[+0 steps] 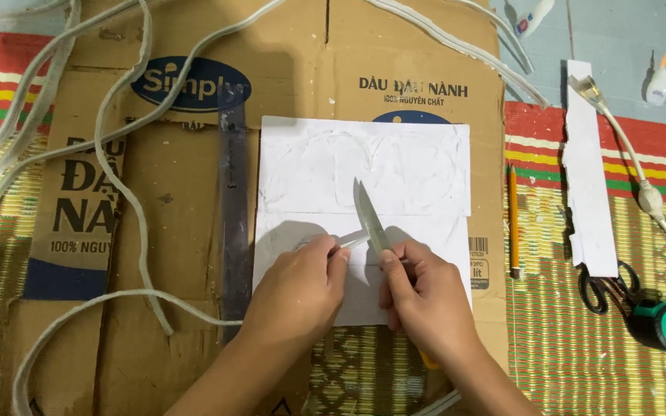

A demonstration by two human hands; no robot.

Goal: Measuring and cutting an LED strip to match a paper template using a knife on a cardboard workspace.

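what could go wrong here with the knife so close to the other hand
1. The knife in the right hand has its blade right beside the left hand fingertips pinching a thin white strip; a slip could cut them.
2. The white sheet lies loose on the cardboard, so it might shift mid-cut.

Left hand: palm down, fingers curled, thumb and forefinger pinched together. Right hand: just beside it, closed in a fist grip, knuckles up, both forearms converging.
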